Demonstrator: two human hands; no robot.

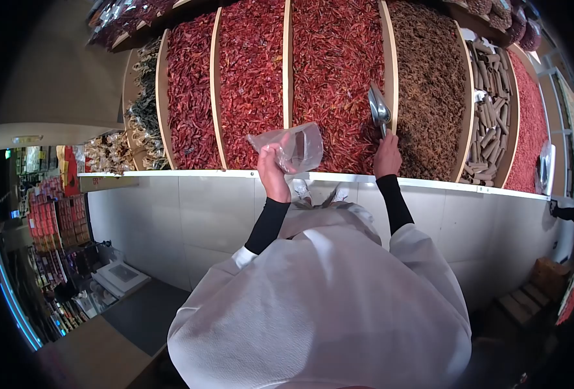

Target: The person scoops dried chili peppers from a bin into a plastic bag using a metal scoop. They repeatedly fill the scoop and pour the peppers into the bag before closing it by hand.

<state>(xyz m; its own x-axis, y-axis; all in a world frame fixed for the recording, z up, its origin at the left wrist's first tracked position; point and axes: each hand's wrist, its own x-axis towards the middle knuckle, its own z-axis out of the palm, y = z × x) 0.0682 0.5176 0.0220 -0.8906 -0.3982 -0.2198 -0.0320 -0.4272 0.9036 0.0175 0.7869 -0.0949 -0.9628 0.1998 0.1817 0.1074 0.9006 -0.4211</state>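
Left hand (272,170): fingers pinched on the mouth of a clear crumpled plastic bag (298,148), held just above the front edge of the white counter (170,174).
Right hand (386,157): wrapped around the handle of a shiny metal scoop (379,109), which stands upright over dried red chillies (335,65), beside a pale wooden divider (388,58).
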